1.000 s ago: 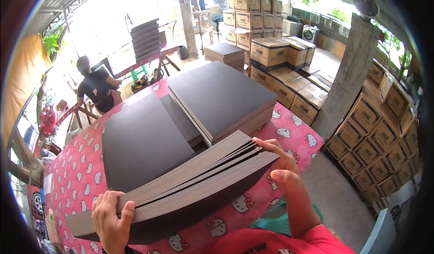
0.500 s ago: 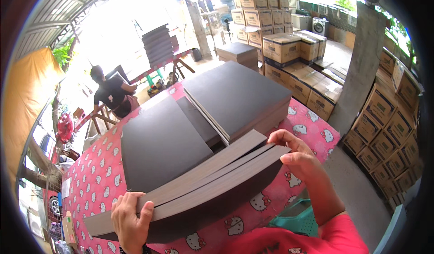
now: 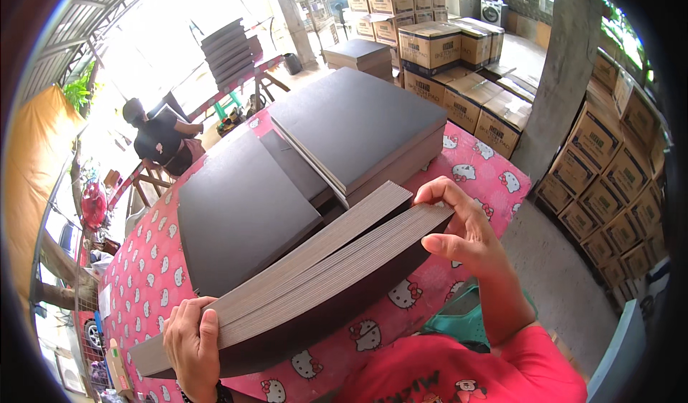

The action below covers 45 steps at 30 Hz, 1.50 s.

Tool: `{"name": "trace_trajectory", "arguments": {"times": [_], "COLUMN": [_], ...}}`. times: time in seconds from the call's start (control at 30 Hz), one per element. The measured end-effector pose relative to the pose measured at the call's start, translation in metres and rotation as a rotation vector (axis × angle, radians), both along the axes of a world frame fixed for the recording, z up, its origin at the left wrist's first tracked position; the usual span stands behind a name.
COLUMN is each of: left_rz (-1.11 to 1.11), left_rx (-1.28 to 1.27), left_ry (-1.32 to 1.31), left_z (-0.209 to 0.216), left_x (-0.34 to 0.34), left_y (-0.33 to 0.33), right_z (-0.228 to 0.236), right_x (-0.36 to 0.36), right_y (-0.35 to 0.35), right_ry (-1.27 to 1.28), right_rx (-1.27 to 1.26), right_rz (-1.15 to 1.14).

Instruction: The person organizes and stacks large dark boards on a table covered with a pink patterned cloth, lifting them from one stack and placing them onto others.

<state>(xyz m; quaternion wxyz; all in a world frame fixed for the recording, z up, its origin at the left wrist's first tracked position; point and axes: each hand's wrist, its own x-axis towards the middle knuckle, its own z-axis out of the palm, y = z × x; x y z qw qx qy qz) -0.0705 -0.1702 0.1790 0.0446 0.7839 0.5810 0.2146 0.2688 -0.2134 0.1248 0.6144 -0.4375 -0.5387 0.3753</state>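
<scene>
"Over at the pink desk, what do you have hold of?"

"Only the head view reaches me, so I work from that. My left hand grasps the left end of 1 thick stack of boards, its thumb across the pale edges. The stack slants over the near side of the desk, and I can't tell whether it touches the cloth. My right hand curls around the right end, fingertips at the split; whether its thumb presses or merely sits beside the dark face, I can't tell."

"How would you handle it well from there?"

"I'd call the left grip the anchor: firm, or the boards could slide out of line. With the right I'd be light, letting the edges part evenly without creasing a corner, and I'd square that end before loosening either side."

"And the count?"

"1 held stack, parted at its right end into 2 main blocks. Beyond it on the desk I count 1 left pile, 1 taller right pile and 1 lower dark board between them. Farther off: 1 far pile, 1 co-worker, 1 washing machine. Those cartons overlap too much for me to number."
</scene>
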Motion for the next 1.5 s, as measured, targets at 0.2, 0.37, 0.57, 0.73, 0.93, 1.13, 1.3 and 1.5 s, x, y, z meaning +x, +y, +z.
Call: {"name": "trace_trajectory", "arguments": {"times": [0.2, 0.37, 0.57, 0.73, 0.93, 1.13, 1.3, 1.5], "left_rz": [-0.007, -0.04, -0.014, -0.039, -0.042, -0.031, -0.026, -0.037], "left_rx": [-0.023, -0.081, -0.07, -0.055, -0.05, -0.029, -0.037, -0.014], "left_ry": [0.014, -0.021, -0.02, -0.037, -0.072, -0.076, -0.09, -0.088], "left_z": [0.006, 0.007, 0.003, 0.003, -0.004, 0.0, 0.0, 0.0], "left_x": [-0.001, -0.004, -0.005, -0.007, -0.005, -0.006, -0.005, -0.005], "left_y": [0.0, 0.007, 0.009, 0.012, 0.019, 0.016, 0.017, 0.017], "right_z": [-0.006, -0.016, -0.021, -0.018, -0.016, -0.019, -0.016, -0.017], "right_x": [0.003, -0.011, -0.008, -0.006, -0.006, -0.005, -0.006, -0.006], "right_y": [0.001, 0.009, 0.013, 0.011, 0.015, 0.013, 0.01, 0.009], "right_ry": [-0.259, 0.18, 0.22, 0.255, 0.096, 0.178, 0.194, 0.209], "right_rx": [0.096, 0.091, 0.093, 0.068, 0.049, 0.123, 0.1, 0.101], "right_rz": [-0.116, -0.003, 0.017, 0.041, -0.007, 0.071, 0.083, 0.081]}}
